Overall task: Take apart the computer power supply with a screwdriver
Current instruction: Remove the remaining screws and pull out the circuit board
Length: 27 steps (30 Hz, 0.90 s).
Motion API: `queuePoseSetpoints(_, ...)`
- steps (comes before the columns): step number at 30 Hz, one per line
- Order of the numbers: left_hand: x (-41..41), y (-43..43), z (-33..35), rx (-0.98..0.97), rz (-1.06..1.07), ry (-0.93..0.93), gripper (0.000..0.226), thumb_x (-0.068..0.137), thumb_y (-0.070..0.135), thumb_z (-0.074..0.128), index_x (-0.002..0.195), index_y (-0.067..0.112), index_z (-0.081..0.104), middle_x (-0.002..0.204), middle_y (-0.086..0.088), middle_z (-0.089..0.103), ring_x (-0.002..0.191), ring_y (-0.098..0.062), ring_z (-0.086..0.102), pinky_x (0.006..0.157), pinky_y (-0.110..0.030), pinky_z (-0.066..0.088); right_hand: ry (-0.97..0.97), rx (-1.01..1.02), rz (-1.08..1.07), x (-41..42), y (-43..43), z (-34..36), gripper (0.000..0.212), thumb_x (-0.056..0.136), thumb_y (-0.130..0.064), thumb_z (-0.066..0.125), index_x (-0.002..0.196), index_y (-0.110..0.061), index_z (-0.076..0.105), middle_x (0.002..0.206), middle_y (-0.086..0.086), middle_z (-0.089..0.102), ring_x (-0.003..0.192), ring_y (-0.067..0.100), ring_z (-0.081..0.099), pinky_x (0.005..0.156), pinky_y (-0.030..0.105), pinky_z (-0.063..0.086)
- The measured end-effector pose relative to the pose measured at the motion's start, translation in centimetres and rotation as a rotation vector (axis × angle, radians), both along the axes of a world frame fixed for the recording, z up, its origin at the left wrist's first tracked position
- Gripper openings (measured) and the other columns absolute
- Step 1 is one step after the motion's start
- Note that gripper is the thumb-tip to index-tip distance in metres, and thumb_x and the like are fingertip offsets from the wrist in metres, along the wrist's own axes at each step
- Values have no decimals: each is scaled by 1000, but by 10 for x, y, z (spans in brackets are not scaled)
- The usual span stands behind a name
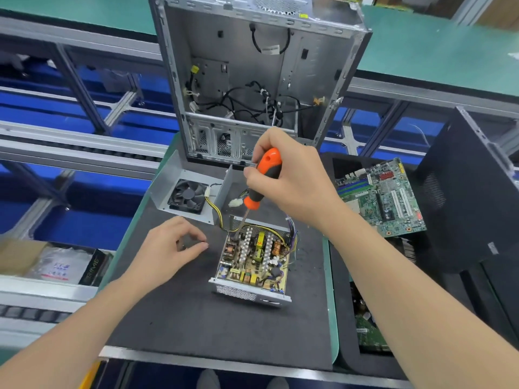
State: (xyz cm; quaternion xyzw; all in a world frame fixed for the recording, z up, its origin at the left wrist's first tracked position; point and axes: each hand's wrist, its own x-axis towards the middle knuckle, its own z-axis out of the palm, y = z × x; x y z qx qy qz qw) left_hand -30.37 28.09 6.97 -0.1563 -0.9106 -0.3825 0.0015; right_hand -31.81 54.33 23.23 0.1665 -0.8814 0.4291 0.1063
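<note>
Dark foam mat (196, 318) is carrying the power supply (238, 292) mid-bench, w/ its fan cover (179, 175) already lying off behind it. Right hand (292, 181) is clamping the screwdriver (264, 178), tip working the PCB (252, 265) at its far-left corner. Left hand (165, 248) is hovering beside the unit, thumb & forefinger nearly meeting; can't tell if it's pinching a screw. Board removal looks like what's left.

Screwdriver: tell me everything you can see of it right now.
The screwdriver has an orange-and-black handle, plastic or rubber by its look, and a thin metal shaft. It stands tilted, handle up, tip down at the far-left corner of the opened power supply. The right hand grips the handle.
</note>
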Motion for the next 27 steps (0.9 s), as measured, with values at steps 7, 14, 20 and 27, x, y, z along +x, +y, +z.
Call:
queuePoseSetpoints(7,7,-47,-33,-125,150,-95,20,82,24,89,85,40,76,85,15,64,84,9,60,70,-16,43,39,20,-11,-3,-33,-2,20,86,-28,73,90,-25,53,65,-15,63,63,7,56,60,11,40)
queuePoseSetpoints(14,5,-47,-39,-79,153,-121,18,77,26,92,86,35,80,81,13,64,80,8,58,66,-13,38,23,9,-79,6,-41,-1,19,87,-27,74,90,-24,55,70,-15,64,68,0,59,61,7,39)
queuePoseSetpoints(20,4,-43,-23,-54,188,-104,10,86,29,84,84,37,78,80,14,66,78,7,58,66,-10,39,9,-87,-255,20,-27,0,19,86,-25,74,86,-22,55,65,-7,64,61,6,60,59,16,45)
queuePoseSetpoints(27,-10,21,16,162,125,-63,13,97,24,67,92,34,75,79,32,67,75,6,61,68,-2,41,-96,-324,-604,43,26,-19,30,71,-29,75,82,-16,51,78,3,70,56,24,74,66,56,59)
